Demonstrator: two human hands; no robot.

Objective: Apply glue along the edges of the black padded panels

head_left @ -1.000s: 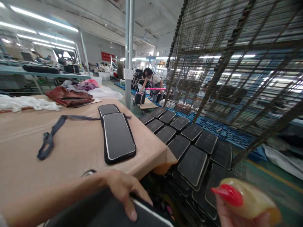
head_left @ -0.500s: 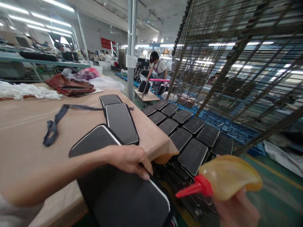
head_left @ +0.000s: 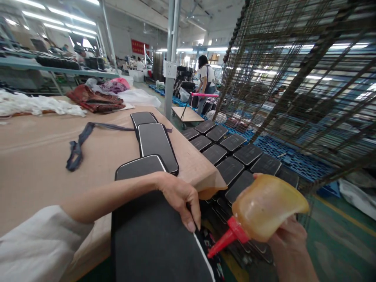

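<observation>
My left hand [head_left: 181, 197] grips the right edge of a long black panel with white piping [head_left: 152, 235], which lies over the near edge of the paper-covered table [head_left: 38, 156]. My right hand [head_left: 289, 244] is closed round a yellowish squeeze bottle [head_left: 268, 205]; its red nozzle [head_left: 225, 241] points down-left, close to the panel's right edge. Two more black panels [head_left: 157, 143] lie on the table just beyond the one I hold.
Several black panels [head_left: 232, 164] lie in rows on a low stack right of the table. A tall wire rack [head_left: 293, 78] rises at the right. A dark strap [head_left: 79, 145] and cloth piles [head_left: 94, 100] lie on the table. A person [head_left: 207, 78] stands by a cart [head_left: 188, 114].
The panel under my left hand has slid further onto the table. My right hand has turned the bottle so that its nozzle points down towards the panel's edge.
</observation>
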